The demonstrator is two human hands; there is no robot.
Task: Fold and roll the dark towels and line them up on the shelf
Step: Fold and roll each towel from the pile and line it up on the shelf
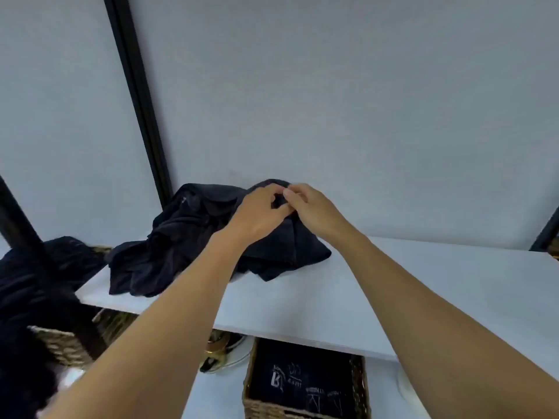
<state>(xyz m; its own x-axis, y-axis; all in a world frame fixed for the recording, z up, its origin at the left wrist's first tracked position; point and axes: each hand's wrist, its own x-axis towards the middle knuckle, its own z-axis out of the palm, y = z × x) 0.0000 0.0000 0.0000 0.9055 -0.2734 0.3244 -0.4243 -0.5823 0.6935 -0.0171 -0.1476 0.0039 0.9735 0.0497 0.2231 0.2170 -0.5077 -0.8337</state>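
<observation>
A heap of dark navy towels (pixel 169 246) lies crumpled on the white shelf (pixel 423 285), against the back wall. At the heap's right end one towel (pixel 290 246) stands up in a peak. My left hand (pixel 257 213) and my right hand (pixel 311 207) meet at the top of that peak, fingers curled and pinching the cloth between them. Both forearms reach up over the shelf's front edge.
A woven basket (pixel 60 346) at the left holds more dark towels (pixel 27 285). Below the shelf, another woven basket (pixel 305 385) holds dark folded cloth with white print. A black frame post (pixel 136 95) runs up the wall at the left. Bare shelf stretches to the right.
</observation>
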